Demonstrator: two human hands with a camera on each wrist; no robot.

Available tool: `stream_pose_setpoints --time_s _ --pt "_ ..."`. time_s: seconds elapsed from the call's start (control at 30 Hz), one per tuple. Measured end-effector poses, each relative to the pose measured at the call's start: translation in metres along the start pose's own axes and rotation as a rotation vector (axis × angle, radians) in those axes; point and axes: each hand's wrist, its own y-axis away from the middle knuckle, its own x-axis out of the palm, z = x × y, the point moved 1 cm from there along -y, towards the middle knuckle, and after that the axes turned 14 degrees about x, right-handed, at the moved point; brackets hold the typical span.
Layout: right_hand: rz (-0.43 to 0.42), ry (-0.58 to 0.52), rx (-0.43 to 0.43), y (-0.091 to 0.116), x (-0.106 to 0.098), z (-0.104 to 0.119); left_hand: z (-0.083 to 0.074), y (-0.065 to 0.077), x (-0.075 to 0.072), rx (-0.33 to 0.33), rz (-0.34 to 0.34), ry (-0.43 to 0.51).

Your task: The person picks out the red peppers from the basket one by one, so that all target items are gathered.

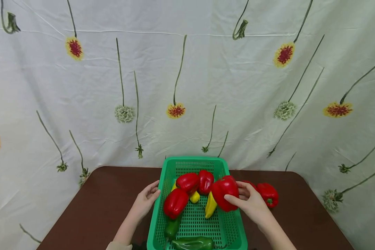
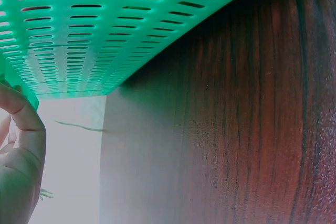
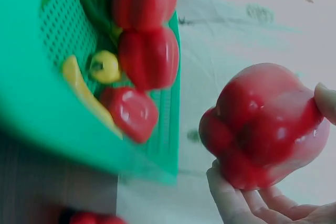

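One red pepper (image 1: 223,193) is held over the right side of a green basket (image 1: 195,159) in the head view, between thumb and fingers of the right hand (image 1: 251,202), while the left hand (image 1: 145,200) relaxes, fingers loosely bent, at the opposite rim. The left wrist view catches the basket's slotted wall beside the counter (image 2: 241,119); whether the fingers touch it is unclear. In the right wrist view, glossy, lobed skin suggests a stiff, probably light, slightly slippery load, best cradled around its broad middle.
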Motion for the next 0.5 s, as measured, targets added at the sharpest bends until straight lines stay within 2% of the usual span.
stream_pose_setpoints --time_s 0.23,0.5 --pt "-0.031 -0.009 0.087 -0.009 -0.036 -0.020 -0.001 0.001 0.001 0.000 -0.003 0.002" --pt "-0.041 -0.030 0.237 -0.027 -0.058 -0.057 -0.002 0.001 0.001 -0.002 -0.004 -0.008"
